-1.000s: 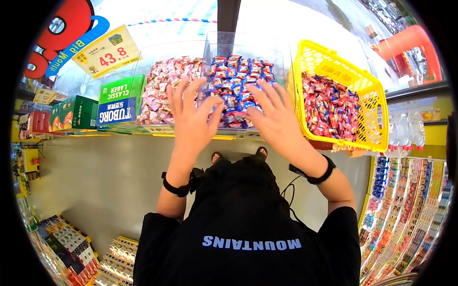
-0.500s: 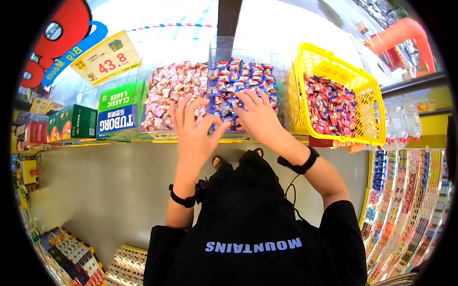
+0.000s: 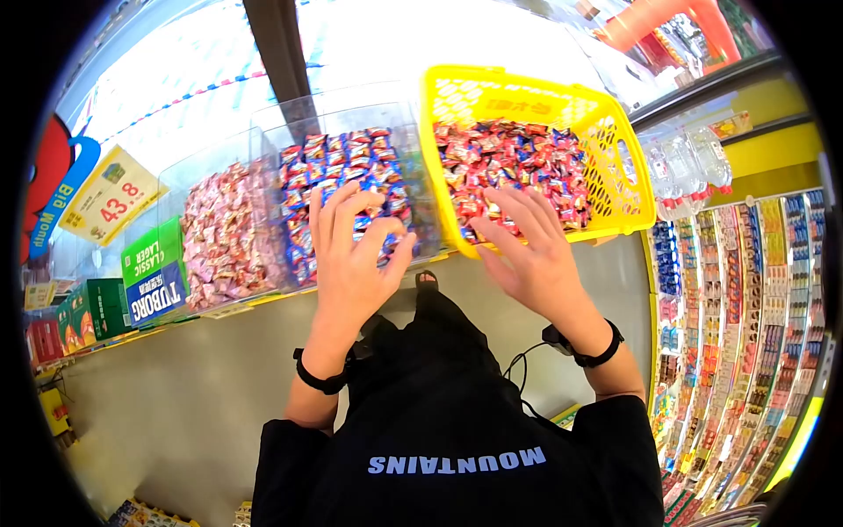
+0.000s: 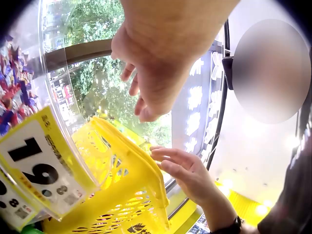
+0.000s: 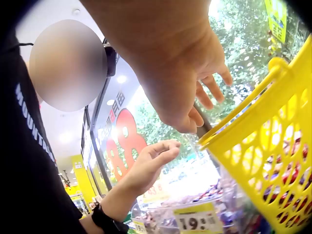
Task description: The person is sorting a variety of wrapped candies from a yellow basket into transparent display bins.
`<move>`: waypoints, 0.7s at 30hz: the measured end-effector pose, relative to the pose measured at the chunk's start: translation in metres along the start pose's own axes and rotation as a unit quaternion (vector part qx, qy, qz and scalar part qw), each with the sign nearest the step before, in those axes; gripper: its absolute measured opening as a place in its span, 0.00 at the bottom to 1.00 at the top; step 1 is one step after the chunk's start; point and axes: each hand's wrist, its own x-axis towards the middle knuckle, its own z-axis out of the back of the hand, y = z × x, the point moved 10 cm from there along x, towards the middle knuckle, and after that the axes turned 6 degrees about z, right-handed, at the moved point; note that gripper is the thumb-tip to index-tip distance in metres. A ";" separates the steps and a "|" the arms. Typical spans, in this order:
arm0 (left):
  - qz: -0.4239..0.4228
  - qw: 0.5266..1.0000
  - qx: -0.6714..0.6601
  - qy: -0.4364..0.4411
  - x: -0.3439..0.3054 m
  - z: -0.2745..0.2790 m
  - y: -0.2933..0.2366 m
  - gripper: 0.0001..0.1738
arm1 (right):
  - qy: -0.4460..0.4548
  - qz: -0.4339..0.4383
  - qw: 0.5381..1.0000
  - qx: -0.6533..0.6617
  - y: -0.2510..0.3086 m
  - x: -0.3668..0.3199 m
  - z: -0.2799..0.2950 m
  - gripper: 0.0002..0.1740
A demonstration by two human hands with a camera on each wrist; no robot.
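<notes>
A yellow plastic basket (image 3: 606, 156) holds many red and blue wrapped candies (image 3: 492, 162). My right hand (image 3: 531, 255) hovers at its near rim, fingers spread and bent a little, holding nothing. Left of the basket, a clear bin contains blue and red wrapped candies (image 3: 342, 162). My left hand (image 3: 356, 259) is over this bin's near side, thumb and forefinger loosely curved with a small gap between them. The right wrist view shows the left hand (image 5: 146, 168) raised in front of the bins, with nothing visible in it.
Pink wrapped candies (image 3: 224, 233) fill another clear bin on the left, beside a green and blue Tuborg box (image 3: 156, 272). Price cards (image 4: 44, 165) hang on the bin fronts. Clear bottles (image 3: 689, 167) stand right of the basket. Stocked shelves (image 3: 738, 334) line the right side.
The head view has swung to the right. My right hand has gone from over the blue and red candies to the basket's near rim; the left hand is now over that candy bin.
</notes>
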 end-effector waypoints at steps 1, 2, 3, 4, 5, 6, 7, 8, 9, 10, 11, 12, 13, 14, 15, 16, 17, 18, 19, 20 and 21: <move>-0.007 1.000 0.000 0.004 0.005 -0.007 -0.009 0.12 | -0.004 -0.010 1.000 -0.011 -0.015 -0.007 0.005 0.23; -0.014 1.000 0.002 0.008 0.010 -0.015 -0.019 0.14 | -0.017 -0.012 1.000 -0.013 -0.028 -0.015 0.009 0.24; -0.020 1.000 0.005 0.013 0.014 -0.023 -0.028 0.16 | -0.020 -0.014 1.000 -0.016 -0.040 -0.022 0.011 0.24; -0.027 0.999 0.012 0.020 0.017 -0.032 -0.036 0.19 | -0.024 -0.018 0.999 -0.017 -0.051 -0.030 0.012 0.24; -0.027 0.999 0.014 0.024 0.021 -0.039 -0.044 0.20 | -0.027 -0.022 0.999 -0.017 -0.062 -0.037 0.015 0.24; -0.028 0.999 0.015 0.030 0.025 -0.048 -0.053 0.20 | -0.031 -0.024 0.999 -0.006 -0.073 -0.043 0.017 0.23; -0.029 0.999 0.017 0.035 0.030 -0.057 -0.063 0.20 | -0.034 -0.024 0.999 0.007 -0.083 -0.049 0.020 0.23; -0.032 0.998 0.031 0.042 0.033 -0.063 -0.069 0.20 | -0.037 -0.024 0.999 0.019 -0.091 -0.054 0.023 0.23; -0.032 0.997 0.044 0.051 0.039 -0.071 -0.077 0.20 | -0.039 -0.020 0.999 0.030 -0.101 -0.059 0.026 0.23; -0.029 0.996 0.057 0.056 0.045 -0.079 -0.082 0.20 | -0.039 -0.021 0.998 0.041 -0.112 -0.064 0.029 0.22; -0.024 0.995 0.071 0.061 0.050 -0.086 -0.087 0.21 | -0.038 -0.016 0.998 0.044 -0.121 -0.068 0.032 0.22; -0.028 0.995 0.077 0.053 0.056 -0.092 -0.093 0.21 | -0.034 -0.011 0.998 0.049 -0.129 -0.071 0.035 0.22; -0.019 0.995 0.085 0.056 0.060 -0.100 -0.094 0.21 | -0.029 -0.004 0.998 0.057 -0.136 -0.074 0.037 0.22; -0.011 0.994 0.093 0.058 0.063 -0.108 -0.094 0.21 | -0.025 -0.001 0.998 0.066 -0.144 -0.076 0.039 0.22; -0.004 0.993 0.100 0.059 0.065 -0.115 -0.095 0.21 | -0.015 0.002 0.997 0.072 -0.151 -0.078 0.040 0.22; 0.012 0.993 0.094 0.067 0.065 -0.123 -0.092 0.21 | -0.005 0.006 0.997 0.077 -0.157 -0.079 0.041 0.22; 0.025 0.992 0.091 0.081 0.066 -0.128 -0.090 0.21 | 0.005 0.007 0.997 0.083 -0.163 -0.081 0.041 0.22; 0.039 0.991 0.087 0.098 0.066 -0.131 -0.087 0.21 | 0.010 0.014 0.995 0.095 -0.166 -0.081 0.041 0.21; 0.052 0.988 0.081 0.117 0.065 -0.134 -0.084 0.21 | 0.011 0.018 0.995 0.100 -0.170 -0.082 0.039 0.21; 0.046 0.988 0.093 0.115 0.065 -0.132 -0.086 0.21 | 0.013 0.021 0.994 0.105 -0.173 -0.083 0.036 0.21; 0.044 0.987 0.099 0.118 0.064 -0.133 -0.086 0.21 | 0.014 0.025 0.994 0.108 -0.175 -0.083 0.035 0.21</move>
